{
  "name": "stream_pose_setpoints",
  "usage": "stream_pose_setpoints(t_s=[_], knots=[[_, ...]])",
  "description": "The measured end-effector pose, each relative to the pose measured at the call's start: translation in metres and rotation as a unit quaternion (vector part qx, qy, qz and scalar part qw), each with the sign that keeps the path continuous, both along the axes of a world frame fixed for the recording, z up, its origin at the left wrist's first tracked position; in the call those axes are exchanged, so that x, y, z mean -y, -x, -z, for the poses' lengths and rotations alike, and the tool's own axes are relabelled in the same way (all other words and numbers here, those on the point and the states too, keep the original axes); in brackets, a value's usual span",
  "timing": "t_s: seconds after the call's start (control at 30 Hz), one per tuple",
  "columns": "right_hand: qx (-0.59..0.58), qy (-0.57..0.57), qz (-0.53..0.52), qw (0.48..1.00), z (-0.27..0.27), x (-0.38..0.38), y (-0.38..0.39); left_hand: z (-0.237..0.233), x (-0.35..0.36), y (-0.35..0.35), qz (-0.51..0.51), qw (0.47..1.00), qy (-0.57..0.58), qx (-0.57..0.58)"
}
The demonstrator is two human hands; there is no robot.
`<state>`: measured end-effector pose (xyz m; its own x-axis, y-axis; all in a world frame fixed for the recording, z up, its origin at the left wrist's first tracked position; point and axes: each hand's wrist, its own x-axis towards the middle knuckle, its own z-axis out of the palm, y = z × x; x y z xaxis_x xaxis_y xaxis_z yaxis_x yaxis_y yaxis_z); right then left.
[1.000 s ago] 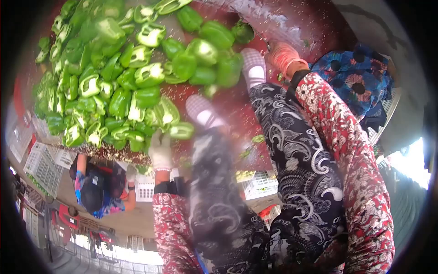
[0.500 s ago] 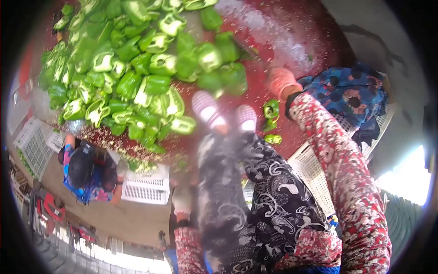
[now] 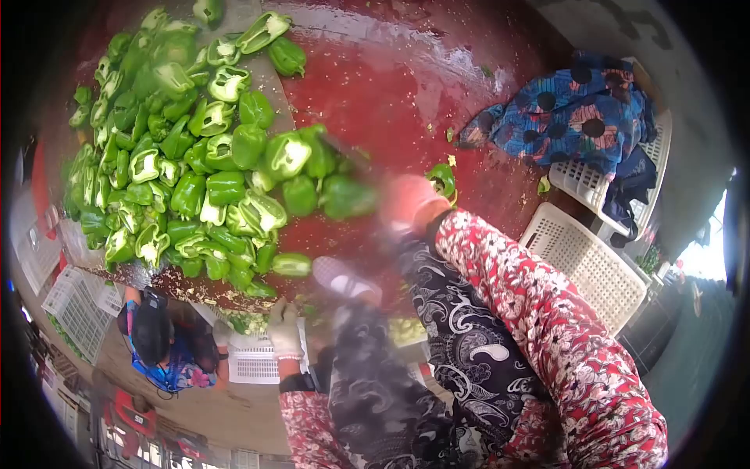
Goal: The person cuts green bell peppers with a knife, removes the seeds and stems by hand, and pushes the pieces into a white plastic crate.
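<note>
A large heap of halved and whole green peppers (image 3: 195,156) lies on a wet red surface (image 3: 375,86). My right hand (image 3: 410,199), in a pink glove and blurred by motion, is at the heap's right edge, beside a small pepper piece (image 3: 442,178). A dark blade-like streak, seemingly a knife (image 3: 344,152), runs from it toward the peppers. My left hand (image 3: 283,328), in a white glove, hangs at the surface's near edge with fingers loosely apart and nothing in it. Both sleeves are red and floral.
My patterned black-and-white trousers and a checked shoe (image 3: 344,280) fill the lower middle. A blue patterned cloth (image 3: 578,109) lies over a white crate at the right, with another crate (image 3: 586,266) below. Another person in blue (image 3: 152,336) crouches by white crates (image 3: 74,301).
My right hand has swung left to the edge of the pepper heap. My left hand stays low by the surface's edge. The view has shifted and the legs have moved.
</note>
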<state>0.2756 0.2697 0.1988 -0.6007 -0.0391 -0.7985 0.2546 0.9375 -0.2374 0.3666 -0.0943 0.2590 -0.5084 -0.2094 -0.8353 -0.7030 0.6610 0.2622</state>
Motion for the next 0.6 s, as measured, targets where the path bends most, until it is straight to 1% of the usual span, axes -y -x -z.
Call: stream_pose_setpoints(t_s=[0.03, 0.07, 0.1, 0.13, 0.17, 0.2, 0.23, 0.27, 0.3, 0.33, 0.37, 0.43, 0.47, 0.5, 0.53, 0.57, 0.6], knots=[[-0.003, 0.001, 0.003, 1.0, -0.008, 0.003, -0.009, 0.005, -0.004, 0.011, -0.006, 0.999, -0.018, -0.029], [-0.044, 0.037, -0.002, 0.998, -0.02, 0.004, -0.017, 0.007, -0.002, 0.017, -0.013, 0.998, -0.035, -0.059], [-0.085, 0.074, -0.007, 0.994, -0.029, 0.004, -0.025, 0.018, 0.008, 0.011, -0.01, 0.998, -0.032, -0.062], [-0.055, 0.083, 0.019, 0.995, -0.03, -0.001, -0.034, 0.037, 0.019, 0.001, -0.029, 0.996, -0.041, -0.076], [0.059, -0.029, 0.043, 0.997, -0.068, 0.01, -0.009, 0.05, 0.026, -0.002, -0.051, 0.993, -0.051, -0.093], [0.011, -0.012, 0.006, 1.0, -0.089, 0.007, 0.008, 0.035, 0.02, 0.01, -0.008, 0.997, -0.035, -0.072], [-0.036, 0.006, -0.032, 0.999, -0.101, 0.003, 0.02, 0.039, 0.028, 0.003, -0.014, 0.996, -0.029, -0.079], [-0.062, -0.007, 0.021, 0.998, -0.102, 0.002, 0.033, 0.049, 0.039, -0.01, -0.039, 0.997, -0.023, -0.058], [-0.087, -0.021, 0.074, 0.993, -0.096, -0.001, 0.049, 0.044, 0.033, -0.005, -0.064, 0.997, -0.02, -0.037], [-0.138, -0.041, 0.071, 0.987, -0.076, -0.006, 0.069, 0.031, 0.03, -0.006, -0.014, 0.998, 0.001, -0.068], [-0.188, -0.06, 0.068, 0.978, -0.054, -0.01, 0.093, 0.025, 0.029, -0.01, -0.022, 0.997, 0.002, -0.072], [-0.214, -0.084, 0.094, 0.969, -0.043, 0.003, 0.156, 0.014, 0.032, -0.026, 0.081, 0.991, -0.04, -0.099], [-0.179, -0.092, 0.075, 0.977, -0.028, 0.002, 0.188, -0.008, 0.018, -0.015, -0.169, 0.978, -0.119, -0.018], [-0.142, -0.099, 0.055, 0.983, -0.018, 0.006, 0.208, 0.011, 0.031, -0.04, -0.179, 0.977, -0.114, -0.016], [-0.136, -0.094, 0.045, 0.985, -0.02, 0.014, 0.214, 0.042, 0.047, -0.082, -0.207, 0.974, -0.089, -0.03], [-0.107, -0.102, -0.016, 0.989, -0.024, 0.023, 0.218, 0.033, 0.041, -0.08, -0.236, 0.969, -0.063, -0.041], [-0.075, -0.105, -0.079, 0.988, -0.025, 0.037, 0.217, 0.014, 0.038, -0.081, -0.211, 0.97, -0.123, -0.007]])
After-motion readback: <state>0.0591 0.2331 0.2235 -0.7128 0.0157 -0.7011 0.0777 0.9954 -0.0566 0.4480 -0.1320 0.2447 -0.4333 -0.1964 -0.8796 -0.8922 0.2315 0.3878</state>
